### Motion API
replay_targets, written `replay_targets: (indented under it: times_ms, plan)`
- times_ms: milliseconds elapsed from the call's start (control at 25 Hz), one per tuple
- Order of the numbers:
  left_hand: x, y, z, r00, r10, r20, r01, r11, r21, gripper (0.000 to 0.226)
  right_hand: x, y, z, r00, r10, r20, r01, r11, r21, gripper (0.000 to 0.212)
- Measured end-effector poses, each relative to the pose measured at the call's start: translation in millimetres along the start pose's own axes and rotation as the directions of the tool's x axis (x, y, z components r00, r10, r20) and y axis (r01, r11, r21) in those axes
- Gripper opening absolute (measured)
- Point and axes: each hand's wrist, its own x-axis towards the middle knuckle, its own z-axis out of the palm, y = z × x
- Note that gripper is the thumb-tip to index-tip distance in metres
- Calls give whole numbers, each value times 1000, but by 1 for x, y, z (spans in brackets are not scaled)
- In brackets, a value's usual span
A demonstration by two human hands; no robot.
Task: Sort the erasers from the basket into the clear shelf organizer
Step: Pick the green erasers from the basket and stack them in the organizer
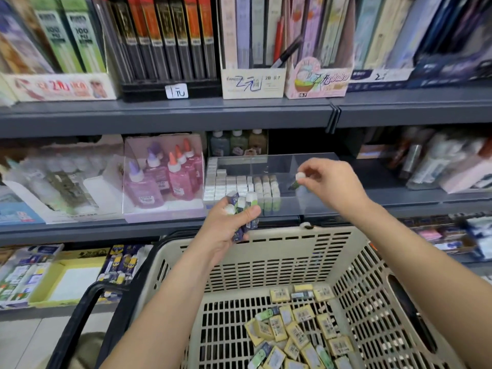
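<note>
**Observed.** The right hand (330, 182) pinches a single eraser (297, 180) between thumb and fingertips. It is held over the unfilled right part of the clear shelf organizer (306, 206) and is not yet set down. The left hand (226, 227) is curled round a bundle of erasers (243, 206). Several stick up past the fingers, just in front of the organizer's front wall and above the far rim of the basket (266, 234). Rows of stocked erasers (239, 185) stand packed in the organizer's left part. Many loose erasers (298, 331) lie on the basket floor.

**Risks, as judged.**
1. The left hand's hold looks overfull. One piece hangs low near the heel of the palm, and any shift of the fingers could let it slip. It may land back in the basket, or miss the rim and fall to the floor.
2. The pinched eraser is tilted, not upright. Released from where it hangs, it would likely land on its side and break the neat row.
3. The standing rows lean on each other. A nudge from the right hand on the way in could topple the end column.
4. The sleeves differ in colour, so a piece may go into the wrong row. Whether the organizer has dividers there cannot be told.
5. The glue bottles (165, 177) stand just beside the organizer, within reach of a careless left elbow.
</note>
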Motion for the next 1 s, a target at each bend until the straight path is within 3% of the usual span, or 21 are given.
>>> replay_targets:
  times_ms: [80,200,400,600,880,1000]
  plan:
    - [5,1,0,1000,7,8,-7,1000,12,28,6,7,11,995,1,102,12,991,-130,9]
    - [9,-6,0,1000,2,3,-2,1000,17,25,14,13,24,971,47,234,-39,998,-39,9]
    - [14,-12,1,999,-29,-21,29,999,13,23,19,19,37,929,23,369,28,991,-131,18]
    - [16,-14,7,999,-53,-8,53,999,-8,22,17,16,41,902,1,432,90,977,-191,30]
    - [15,-13,17,996,-85,-28,84,996,-40,34,20,11,35,881,18,473,10,998,-58,27]
    - [16,-13,18,996,-86,-23,85,996,-39,36,17,6,31,905,-1,426,58,991,-120,27]
